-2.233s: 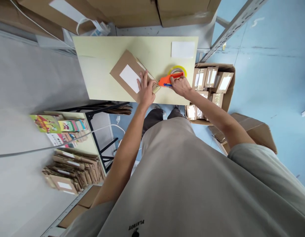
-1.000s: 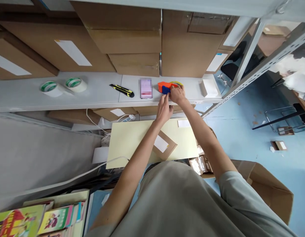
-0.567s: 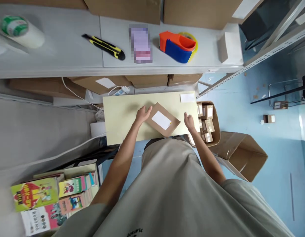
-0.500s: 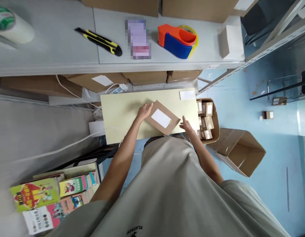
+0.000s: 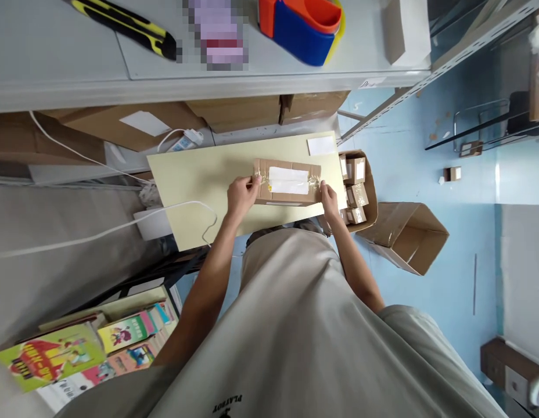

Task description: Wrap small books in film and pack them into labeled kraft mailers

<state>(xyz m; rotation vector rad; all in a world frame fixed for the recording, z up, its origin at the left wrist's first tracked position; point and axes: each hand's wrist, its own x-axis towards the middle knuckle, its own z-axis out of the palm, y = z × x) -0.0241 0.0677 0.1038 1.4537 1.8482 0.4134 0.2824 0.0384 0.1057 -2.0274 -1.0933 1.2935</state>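
A brown cardboard box (image 5: 288, 200) with a white label and clear tape is held between both hands over the pale yellow board (image 5: 200, 174). My left hand (image 5: 242, 199) is closed on its left end, thumb on top. At the opposite end, my right hand (image 5: 330, 200) grips the corner with thumb and fingers. The taped, labelled side faces up toward me. Beyond the box, a white slip of paper (image 5: 320, 146) lies near the board's far right corner.
An open carton of small boxes (image 5: 356, 194) stands right of the board, beside a tipped, open carton (image 5: 421, 238). On the shelf ahead are a utility knife (image 5: 130, 26) and a tape dispenser (image 5: 302, 29). Books (image 5: 51, 354) fill the lower left. A white cable (image 5: 104, 232) crosses the board's left side.
The box has been turned so its taped, labelled side shows, and it now lies straight across. My right hand, apart from it before, has closed on its right end. The view has shifted.
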